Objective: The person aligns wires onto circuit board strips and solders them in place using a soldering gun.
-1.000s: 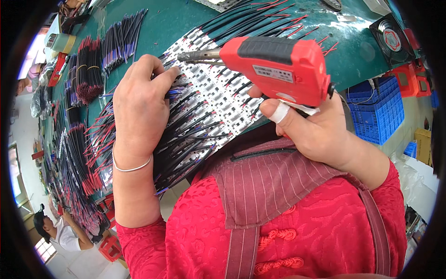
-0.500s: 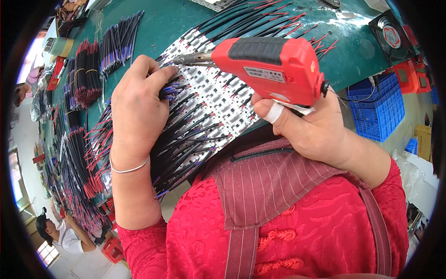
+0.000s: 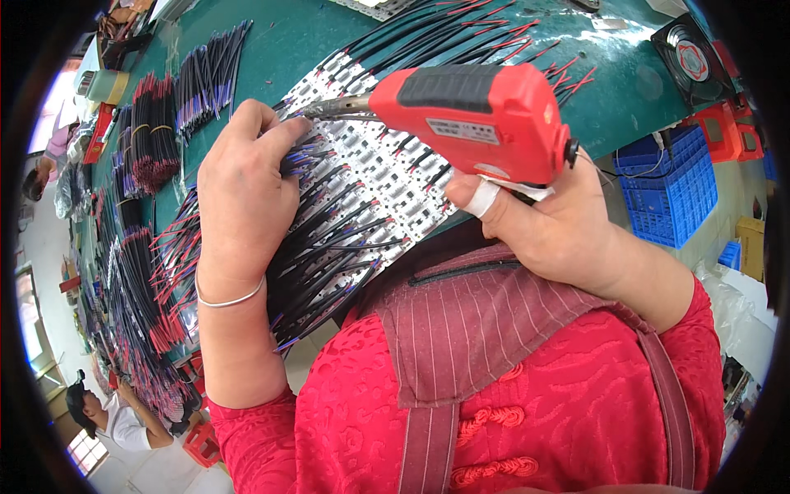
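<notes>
My right hand [image 3: 543, 218] is wrapped round the handle of a red and black soldering gun [image 3: 477, 119]; white tape circles the thumb. The gun's metal nozzle points left and ends close to my left fingertips, over a white panel of small circuit boards [image 3: 387, 173]. At that panel's left edge, my left hand [image 3: 247, 181] is closed with thumb and forefinger pinched together. What sits in the pinch is hidden, though black wires run beneath the hand. Black wires [image 3: 321, 239] with red and blue ends lie across the panel's near part, and more fan out beyond its far edge.
Bundles of black and red wires [image 3: 155, 132] lie on the green table [image 3: 288, 41] to the left. A small fan [image 3: 691, 62] stands at the far right, above a blue crate [image 3: 666, 189]. Another person [image 3: 115, 416] sits at the lower left.
The soldering gun has shifted very slightly left, with its nozzle tip still near my left fingertips. My left hand stays almost in place.
</notes>
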Action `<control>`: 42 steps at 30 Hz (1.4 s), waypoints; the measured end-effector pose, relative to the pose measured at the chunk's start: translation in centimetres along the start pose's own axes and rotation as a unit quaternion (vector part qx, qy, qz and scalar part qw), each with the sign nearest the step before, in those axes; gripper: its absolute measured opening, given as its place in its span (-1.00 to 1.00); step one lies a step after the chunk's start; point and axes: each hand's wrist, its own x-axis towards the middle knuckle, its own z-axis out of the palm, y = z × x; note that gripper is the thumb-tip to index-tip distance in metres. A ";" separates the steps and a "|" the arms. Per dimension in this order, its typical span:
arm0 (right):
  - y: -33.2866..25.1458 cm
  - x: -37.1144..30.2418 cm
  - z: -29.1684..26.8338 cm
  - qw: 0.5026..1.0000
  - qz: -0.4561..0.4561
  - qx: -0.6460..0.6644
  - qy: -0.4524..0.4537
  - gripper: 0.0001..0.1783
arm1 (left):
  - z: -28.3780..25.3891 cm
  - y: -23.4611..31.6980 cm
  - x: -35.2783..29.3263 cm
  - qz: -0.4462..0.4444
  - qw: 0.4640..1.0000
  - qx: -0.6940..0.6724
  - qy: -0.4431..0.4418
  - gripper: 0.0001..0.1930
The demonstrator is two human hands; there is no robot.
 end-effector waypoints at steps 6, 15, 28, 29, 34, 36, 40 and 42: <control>-1.0 0.1 -0.2 0.994 0.025 0.089 0.053 -0.77 | -0.2 0.2 -0.2 -0.004 1.000 0.005 0.002 -0.59; -1.5 -1.3 -0.7 0.990 0.031 0.119 0.067 -0.76 | -0.9 0.3 -0.3 0.008 1.000 -0.006 -0.021 -0.52; -0.5 -2.9 -0.7 0.980 0.049 0.177 0.069 -0.72 | -6.1 3.4 -1.5 -0.041 0.988 0.137 0.059 -0.45; -0.5 -2.9 -0.7 0.978 0.047 0.191 0.074 -0.72 | -6.1 3.7 -1.5 -0.040 0.988 0.138 0.059 -0.43; -0.7 -2.9 -0.9 0.982 0.044 0.172 0.061 -0.71 | -4.1 4.2 -1.1 -0.008 0.994 0.104 0.017 -0.49; -0.4 -2.9 -0.8 0.982 0.042 0.171 0.060 -0.71 | -3.1 4.0 -1.3 -0.003 0.995 0.102 0.010 -0.54; -0.3 -2.9 -0.6 0.980 0.047 0.182 0.067 -0.71 | -1.7 2.6 -1.4 0.020 0.992 0.117 0.029 -0.66; -0.3 -2.8 -0.6 0.979 0.050 0.183 0.070 -0.71 | -1.0 2.1 -1.6 0.018 0.994 0.098 0.035 -0.69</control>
